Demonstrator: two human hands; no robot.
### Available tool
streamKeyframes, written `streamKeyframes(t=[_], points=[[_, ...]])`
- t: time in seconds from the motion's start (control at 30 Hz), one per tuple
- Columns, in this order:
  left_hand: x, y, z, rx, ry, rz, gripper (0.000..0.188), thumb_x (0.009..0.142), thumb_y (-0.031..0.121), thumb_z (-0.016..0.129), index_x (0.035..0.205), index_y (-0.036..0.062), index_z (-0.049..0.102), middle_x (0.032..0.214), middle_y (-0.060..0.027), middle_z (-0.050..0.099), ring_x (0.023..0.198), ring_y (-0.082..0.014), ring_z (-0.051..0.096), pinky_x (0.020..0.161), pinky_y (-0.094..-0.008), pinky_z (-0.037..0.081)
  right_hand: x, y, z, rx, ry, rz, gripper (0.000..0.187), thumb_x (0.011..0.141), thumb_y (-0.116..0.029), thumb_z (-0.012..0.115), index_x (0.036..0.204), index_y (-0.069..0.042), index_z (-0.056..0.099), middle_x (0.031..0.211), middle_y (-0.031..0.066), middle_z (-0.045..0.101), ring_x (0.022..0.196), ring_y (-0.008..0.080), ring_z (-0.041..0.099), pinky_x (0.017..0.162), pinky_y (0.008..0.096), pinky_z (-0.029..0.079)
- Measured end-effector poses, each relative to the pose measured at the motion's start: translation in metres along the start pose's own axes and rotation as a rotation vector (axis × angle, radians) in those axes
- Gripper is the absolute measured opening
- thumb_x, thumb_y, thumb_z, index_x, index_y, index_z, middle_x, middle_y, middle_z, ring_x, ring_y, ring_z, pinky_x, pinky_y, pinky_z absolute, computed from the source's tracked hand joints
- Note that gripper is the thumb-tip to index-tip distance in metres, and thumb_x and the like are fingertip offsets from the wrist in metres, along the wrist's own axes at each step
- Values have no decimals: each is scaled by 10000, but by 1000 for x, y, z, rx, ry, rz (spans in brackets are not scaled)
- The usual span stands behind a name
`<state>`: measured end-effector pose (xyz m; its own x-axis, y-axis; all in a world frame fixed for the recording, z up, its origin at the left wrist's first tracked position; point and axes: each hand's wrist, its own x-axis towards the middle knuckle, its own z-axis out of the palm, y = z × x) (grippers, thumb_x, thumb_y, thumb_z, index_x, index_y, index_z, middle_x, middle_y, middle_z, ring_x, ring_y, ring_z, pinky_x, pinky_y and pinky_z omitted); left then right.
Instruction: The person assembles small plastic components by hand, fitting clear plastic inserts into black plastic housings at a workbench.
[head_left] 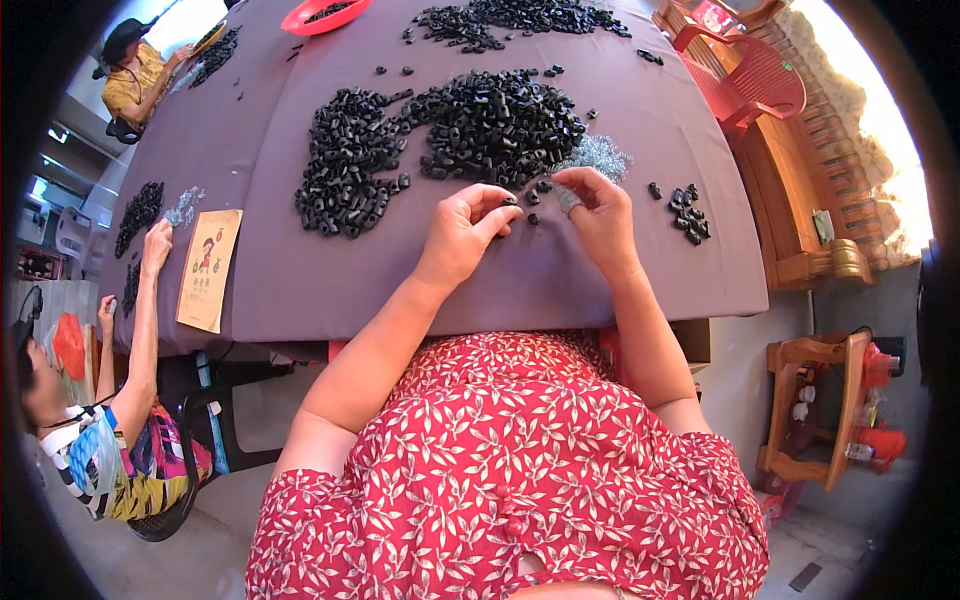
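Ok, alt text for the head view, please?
A person's left hand pinches a small black part above a purple-grey tablecloth, the right hand close beside it. Beyond lie heaps of black parts and a silvery pile; two other people are at left.

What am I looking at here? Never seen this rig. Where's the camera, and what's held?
No machine: this is a person using their hands, seen by a wide fisheye camera worn on their own head, looking down, so straight edges bend. The left hand pinches a small black piece. The right hand is beside it; whether its fingertips hold anything is too small to tell. On the purplish-grey tablecloth lie heaps of black pieces, silvery bits and a booklet. Two other people sit at left.
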<state>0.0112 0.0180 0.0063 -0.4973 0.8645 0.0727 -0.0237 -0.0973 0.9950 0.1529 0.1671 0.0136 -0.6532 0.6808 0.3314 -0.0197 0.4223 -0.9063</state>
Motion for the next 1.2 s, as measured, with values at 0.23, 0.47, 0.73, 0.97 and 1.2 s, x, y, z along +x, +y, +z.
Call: streamKeyframes(t=[0.23, 0.47, 0.73, 0.97, 1.2], points=[[0, 1, 1, -23, 35, -3, 152, 935, 45, 645, 1073, -17, 658, 957, -69, 724, 773, -71, 629, 731, -217, 522, -1, -1, -4, -208, -129, -16, 255, 759, 80, 608, 989, -4, 679, 884, 77, 651, 789, 158, 642, 709, 294, 512], [0, -4, 1, -27, 76, 22, 154, 933, 37, 645, 1077, -18, 651, 966, -76, 722, 792, -79, 641, 729, -219, 529, -11, -14, 5, -579, -316, -155, 303, 753, -24, 638, 1047, -69, 700, 971, 139, 630, 908, 367, 639, 805, 440, 525], [0, -2, 1, -45, 73, 11, 167, 929, 38, 656, 1088, -12, 651, 968, -61, 718, 795, -77, 639, 738, -214, 526, -13, -28, 3, -633, -371, -137, 319, 710, 13, 644, 1022, -47, 674, 966, 145, 625, 922, 359, 632, 790, 436, 523], [-2, -6, 2, -25, 43, 2, 162, 927, 25, 652, 1085, -13, 657, 957, -51, 716, 815, -78, 638, 745, -216, 522, -5, -8, -4, 215, -325, 285, 230, 794, 71, 666, 1013, 0, 647, 904, 29, 655, 825, 117, 628, 757, 252, 519], [-4, -1, 5, -39, -28, 6, 142, 927, 27, 654, 1066, 11, 675, 914, -7, 697, 787, -55, 610, 706, -202, 499, -3, -12, 4, 396, -282, 139, 158, 873, -6, 693, 1023, -14, 643, 884, -8, 642, 757, 57, 605, 662, 220, 508]])
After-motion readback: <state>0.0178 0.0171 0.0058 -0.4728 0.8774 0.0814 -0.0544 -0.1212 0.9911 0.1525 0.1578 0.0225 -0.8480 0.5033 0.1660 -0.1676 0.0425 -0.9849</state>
